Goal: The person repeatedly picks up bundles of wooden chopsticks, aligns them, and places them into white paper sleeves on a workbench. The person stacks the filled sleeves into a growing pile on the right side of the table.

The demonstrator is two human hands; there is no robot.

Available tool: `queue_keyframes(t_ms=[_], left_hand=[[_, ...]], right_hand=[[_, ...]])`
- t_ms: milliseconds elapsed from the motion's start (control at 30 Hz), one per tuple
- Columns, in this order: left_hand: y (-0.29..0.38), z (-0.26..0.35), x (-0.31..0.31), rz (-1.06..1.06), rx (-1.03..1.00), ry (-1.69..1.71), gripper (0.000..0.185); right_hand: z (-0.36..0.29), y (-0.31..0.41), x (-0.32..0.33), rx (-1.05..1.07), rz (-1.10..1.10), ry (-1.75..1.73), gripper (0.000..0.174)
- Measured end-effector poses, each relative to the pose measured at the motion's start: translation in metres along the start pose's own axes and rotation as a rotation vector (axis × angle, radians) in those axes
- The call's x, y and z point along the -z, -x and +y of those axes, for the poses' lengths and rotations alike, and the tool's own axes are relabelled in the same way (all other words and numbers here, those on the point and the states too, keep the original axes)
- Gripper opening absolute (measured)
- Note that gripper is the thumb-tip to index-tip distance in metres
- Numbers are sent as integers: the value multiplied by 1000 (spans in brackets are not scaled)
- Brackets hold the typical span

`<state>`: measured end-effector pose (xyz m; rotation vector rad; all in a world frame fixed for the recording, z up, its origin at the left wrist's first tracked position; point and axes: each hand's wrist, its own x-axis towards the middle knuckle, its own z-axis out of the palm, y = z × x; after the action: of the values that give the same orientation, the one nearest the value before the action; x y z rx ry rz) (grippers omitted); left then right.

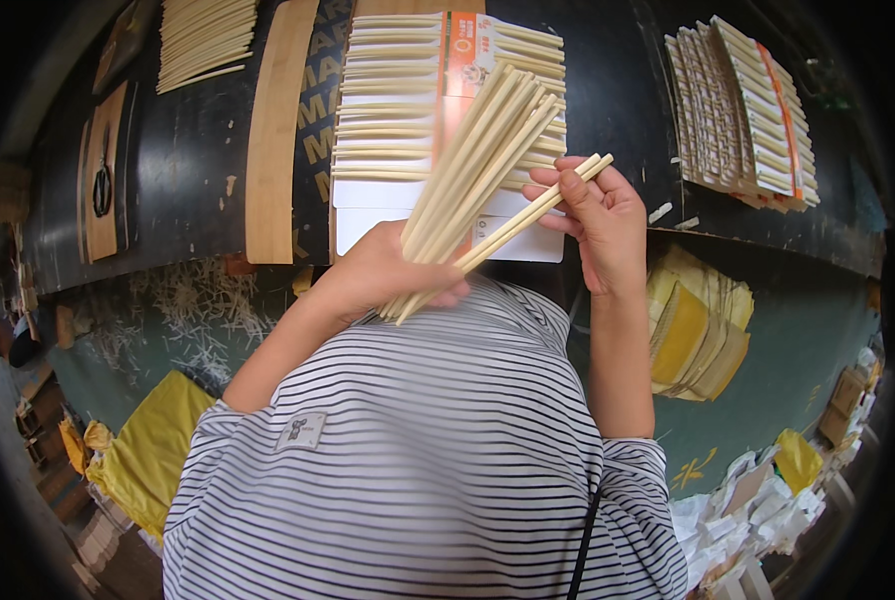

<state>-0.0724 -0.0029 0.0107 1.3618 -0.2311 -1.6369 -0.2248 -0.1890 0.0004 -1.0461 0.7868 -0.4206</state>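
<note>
A thick bundle of pale wooden chopsticks (477, 161) is clasped in my left hand (402, 262), its tips fanned up and to the right. My right hand (597, 210) pinches the upper ends of a pair of chopsticks (537, 214) between thumb and fingers; the pair's lower ends still pass under my left thumb. Beneath both hands lies a white card (380, 195) with an orange printed band, fitted with several rows of chopsticks (387, 112). The bundle hides part of the card, and its front edge lies at the table's front edge.
A pile of loose chopsticks (207, 37) lies at the far left, with a wooden board (275, 135) nearer the card. Black-handled scissors (102, 187) rest on another board. Filled chopstick cards (747, 112) are stacked at right. Yellow wrapped packs (695, 330) sit below on the floor.
</note>
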Motion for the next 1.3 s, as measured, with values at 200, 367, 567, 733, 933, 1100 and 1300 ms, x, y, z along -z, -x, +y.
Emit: queue_keyframes(t_ms=[200, 367, 567, 733, 933, 1100, 1300], left_hand=[[-2, 1, 0, 8, 21, -11, 43], [-3, -2, 4, -2, -9, 23, 41], [-4, -1, 5, -4, -6, -19, 44], [0, -4, 11, 207, -90, 11, 42], [-6, -5, 23, 331, -232, 14, 37], [-7, -3, 22, 291, -187, -89, 39], [-2, -7, 21, 289, -186, -76, 42]], right_hand=[[4, -2, 0, -37, -13, -57, 29], [5, -4, -7, -7, -48, -145, 38], [4, -2, -8, 126, 72, 39, 44], [4, 3, 31, 156, 308, -112, 41], [14, 20, 84, 407, 706, -100, 45], [40, 20, 86, 335, 702, -123, 45], [57, 12, 62, 206, 679, -175, 40]])
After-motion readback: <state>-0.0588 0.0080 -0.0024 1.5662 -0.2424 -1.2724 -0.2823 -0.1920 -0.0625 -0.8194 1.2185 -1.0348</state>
